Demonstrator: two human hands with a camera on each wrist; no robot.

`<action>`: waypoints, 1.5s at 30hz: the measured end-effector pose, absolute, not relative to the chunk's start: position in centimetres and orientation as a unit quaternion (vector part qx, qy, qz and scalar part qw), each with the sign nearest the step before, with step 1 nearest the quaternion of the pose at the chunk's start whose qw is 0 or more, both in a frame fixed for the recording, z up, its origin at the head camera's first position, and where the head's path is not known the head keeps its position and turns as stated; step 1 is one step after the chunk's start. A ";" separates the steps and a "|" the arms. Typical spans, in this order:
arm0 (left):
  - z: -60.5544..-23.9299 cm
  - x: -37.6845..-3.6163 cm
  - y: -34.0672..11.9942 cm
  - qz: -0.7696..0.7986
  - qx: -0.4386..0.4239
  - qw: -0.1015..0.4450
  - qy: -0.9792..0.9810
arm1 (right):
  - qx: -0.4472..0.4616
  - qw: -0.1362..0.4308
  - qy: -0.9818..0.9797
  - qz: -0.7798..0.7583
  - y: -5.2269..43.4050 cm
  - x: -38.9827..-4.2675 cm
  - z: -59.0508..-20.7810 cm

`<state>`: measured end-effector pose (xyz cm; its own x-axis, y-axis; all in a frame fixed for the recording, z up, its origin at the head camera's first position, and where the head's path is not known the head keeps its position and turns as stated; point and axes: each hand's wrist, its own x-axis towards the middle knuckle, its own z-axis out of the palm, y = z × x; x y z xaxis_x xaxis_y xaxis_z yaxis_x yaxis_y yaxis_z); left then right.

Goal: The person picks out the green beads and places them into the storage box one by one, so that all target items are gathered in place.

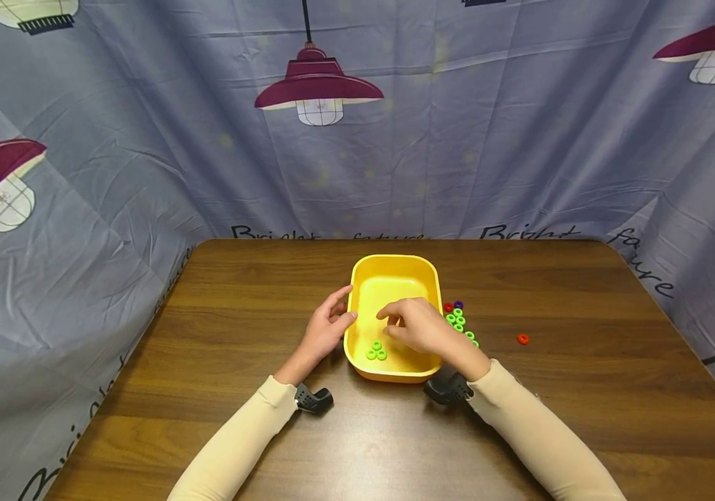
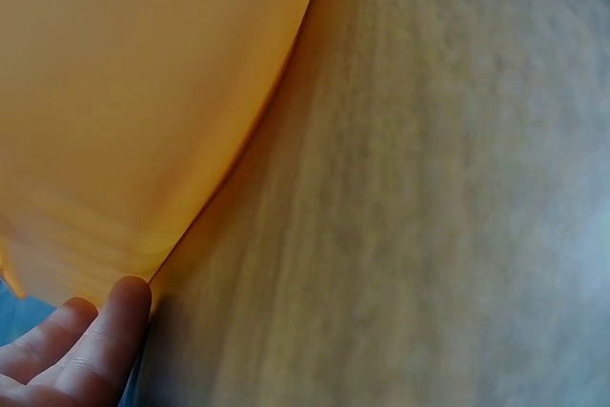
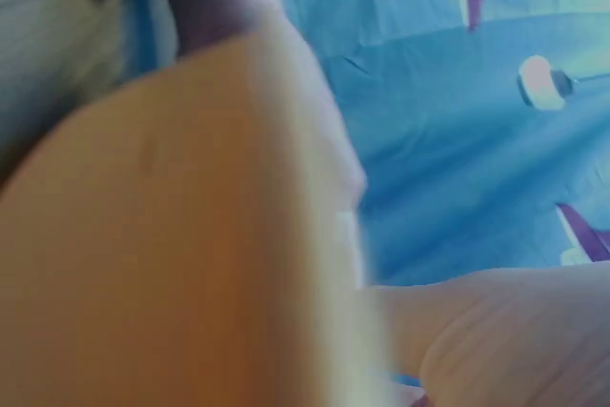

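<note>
A yellow plastic tub (image 1: 395,270) stands on the wooden table (image 1: 583,278), and three green rings (image 1: 376,351) lie in its near left corner. My left hand (image 1: 328,325) rests against the tub's left outer wall with relaxed fingers; the left wrist view shows fingertips (image 2: 100,335) beside the tub wall (image 2: 143,92). Hovering over the tub's inside, my right hand (image 1: 410,323) has its fingers bent downward; whether they pinch anything is hidden. In the blurred right wrist view the tub (image 3: 181,235) fills the frame.
A small pile of green rings (image 1: 460,321), with a red ring (image 1: 448,307) and a purple ring (image 1: 458,305), lies just right of the tub. One red ring (image 1: 523,339) sits alone further right. A printed grey curtain (image 1: 144,139) surrounds the table.
</note>
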<state>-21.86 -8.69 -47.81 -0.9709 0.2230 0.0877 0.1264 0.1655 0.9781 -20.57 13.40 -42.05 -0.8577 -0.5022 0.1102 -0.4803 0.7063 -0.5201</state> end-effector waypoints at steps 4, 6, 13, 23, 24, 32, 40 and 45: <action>-47.9 -21.8 -8.7 0.635 0.114 0.037 0.763 | -0.270 -0.014 0.921 -0.282 15.0 -20.7 -41.5; -48.0 -21.9 -8.7 0.634 0.114 0.036 0.764 | -0.268 -0.032 0.920 -0.285 15.9 -20.7 -41.3; -48.0 -22.1 -8.6 0.635 0.112 0.032 0.764 | -0.244 -0.069 0.920 -0.298 18.9 -20.4 -41.5; -48.2 -22.2 -8.6 0.635 0.124 0.027 0.762 | -0.199 -0.075 0.931 -0.295 23.5 -19.7 -42.0; -48.2 -22.2 -8.6 0.636 0.124 0.028 0.761 | -0.196 -0.073 0.934 -0.291 24.0 -19.6 -42.2; -48.2 -22.2 -8.7 0.640 0.121 0.030 0.758 | -0.172 -0.059 0.947 -0.265 26.4 -19.0 -43.9; -48.1 -22.2 -8.7 0.640 0.121 0.032 0.758 | -0.156 -0.047 0.954 -0.252 27.9 -18.0 -44.8; -48.1 -22.2 -8.7 0.641 0.116 0.032 0.758 | -0.172 -0.057 0.953 -0.242 28.1 -17.7 -45.7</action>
